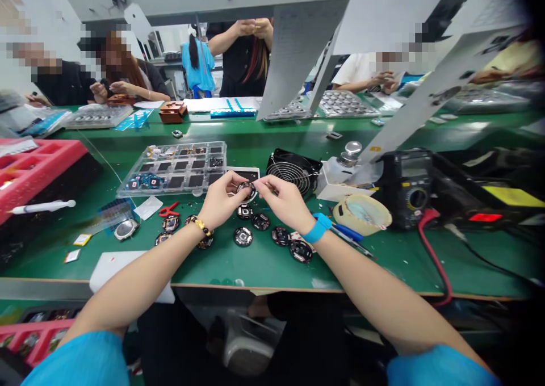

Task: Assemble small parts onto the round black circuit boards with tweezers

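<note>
My left hand (222,200) pinches a small round black electronic module (247,192) between thumb and fingers, above the front half of the green bench. Close against the module's right side, the fingertips of my right hand (286,200) are pressed together. What they grip, if anything, is too small to make out. Several similar round modules lie below and around my hands, among them one with a silver middle (243,236), one to its upper right (261,221) and one near my right wrist (300,251). Left of my hands lies a red-handled tool (169,209).
A clear compartment box (174,167) stands behind my left hand. A black fan (293,167), a dispenser bottle (347,162), a yellowish tub (361,213) and a multimeter (406,187) stand to the right. A red foam tray (38,164) is far left. Other people work across the bench.
</note>
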Tool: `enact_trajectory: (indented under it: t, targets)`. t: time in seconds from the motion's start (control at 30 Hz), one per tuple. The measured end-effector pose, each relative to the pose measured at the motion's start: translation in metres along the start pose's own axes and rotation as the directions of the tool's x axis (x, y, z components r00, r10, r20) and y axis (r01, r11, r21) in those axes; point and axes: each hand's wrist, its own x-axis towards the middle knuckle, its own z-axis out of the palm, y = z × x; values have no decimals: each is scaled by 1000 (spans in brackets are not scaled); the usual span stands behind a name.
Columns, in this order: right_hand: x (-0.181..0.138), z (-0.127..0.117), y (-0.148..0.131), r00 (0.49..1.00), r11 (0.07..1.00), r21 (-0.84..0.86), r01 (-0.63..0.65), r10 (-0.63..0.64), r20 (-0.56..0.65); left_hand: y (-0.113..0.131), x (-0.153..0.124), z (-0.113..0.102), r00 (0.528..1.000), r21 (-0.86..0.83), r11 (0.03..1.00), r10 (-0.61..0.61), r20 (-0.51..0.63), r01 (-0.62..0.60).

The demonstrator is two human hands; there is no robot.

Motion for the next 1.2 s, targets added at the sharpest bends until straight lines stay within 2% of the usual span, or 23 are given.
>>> enact_trajectory:
  t: [0.1,0.17,0.4,0.53,0.73,0.93,1.2]
  targets:
    - [-4,1,2,991,970,-205,128,-131,-1,-3,4,-2,999,-81,996,-38,-10,37]
    - [-5,2,3,986,953,-256,165,-169,6,-3,6,-4,998,-122,991,-63,1,62]
    - [-2,-1,2,988,969,-201,142,-153,-36,-3,5,-3,998,-56,997,-52,41,54]
    - [-2,-1,0,995,975,-210,74,-86,-47,-5,4,-1,997,-18,999,-50,54,51]
    - [-6,6,-1,987,970,-234,61,-93,-127,-7,3,1,998,-1,998,-70,-4,70]
    - [-8,10,3,988,977,-196,81,-104,-110,-8,4,-2,997,-60,995,-81,-17,80]
    - [-5,13,6,997,997,-69,15,-20,-70,-11,4,-2,1000,35,999,-30,2,30]
